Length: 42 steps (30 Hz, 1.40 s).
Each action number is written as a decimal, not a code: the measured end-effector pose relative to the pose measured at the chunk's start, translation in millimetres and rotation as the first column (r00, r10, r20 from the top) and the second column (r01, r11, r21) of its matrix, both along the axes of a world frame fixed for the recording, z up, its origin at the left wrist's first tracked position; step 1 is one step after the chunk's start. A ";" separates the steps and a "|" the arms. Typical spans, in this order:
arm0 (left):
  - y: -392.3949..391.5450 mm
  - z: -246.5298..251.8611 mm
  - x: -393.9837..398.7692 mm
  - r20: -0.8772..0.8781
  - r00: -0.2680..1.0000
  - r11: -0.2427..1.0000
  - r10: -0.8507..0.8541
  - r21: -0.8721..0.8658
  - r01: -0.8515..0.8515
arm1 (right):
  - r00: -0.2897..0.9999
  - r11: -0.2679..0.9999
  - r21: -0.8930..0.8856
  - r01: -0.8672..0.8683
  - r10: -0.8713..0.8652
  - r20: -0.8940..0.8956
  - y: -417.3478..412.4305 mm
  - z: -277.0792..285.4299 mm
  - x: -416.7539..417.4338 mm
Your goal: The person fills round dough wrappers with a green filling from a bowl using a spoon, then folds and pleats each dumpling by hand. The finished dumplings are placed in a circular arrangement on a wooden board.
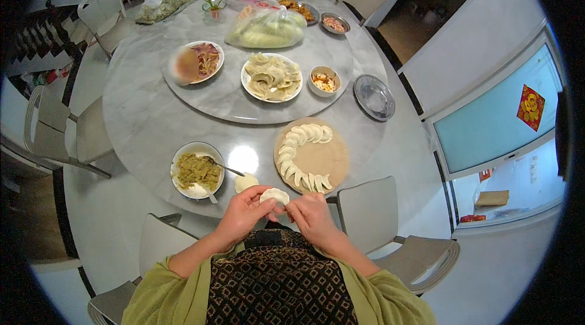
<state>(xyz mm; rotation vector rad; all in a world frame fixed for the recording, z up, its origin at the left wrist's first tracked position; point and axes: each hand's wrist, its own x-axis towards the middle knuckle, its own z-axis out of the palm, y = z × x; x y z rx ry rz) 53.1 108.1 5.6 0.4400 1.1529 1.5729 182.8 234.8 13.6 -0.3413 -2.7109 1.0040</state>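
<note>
A folded half-moon dumpling [274, 196] is held between both hands at the table's near edge. My left hand [249, 210] grips its left part between thumb and fingers. The fingertips of my right hand [311, 217] pinch its right end. Just behind my left hand lies a pale round of dough [246, 182], partly covered. To the left, a white bowl [173, 174] holds greenish filling [194, 170] with two utensils in it. Beyond my right hand, a round board [320, 160] bears raw dumplings [288, 151] laid overlapping in a curved row.
On the raised round marble turntable [219, 112] stand a plate of dumplings [273, 76], a small bowl [324, 81], a plate of shredded food [208, 60] and a bagged green vegetable [269, 30]. A metal plate [374, 97] lies at right. Chairs [369, 215] flank me.
</note>
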 end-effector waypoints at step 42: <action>84.5 -70.2 13.6 -0.897 0.436 0.970 -0.076 -0.168 -0.178 | 0.587 0.586 -0.038 0.809 -0.806 0.079 184.9 -142.8 -41.5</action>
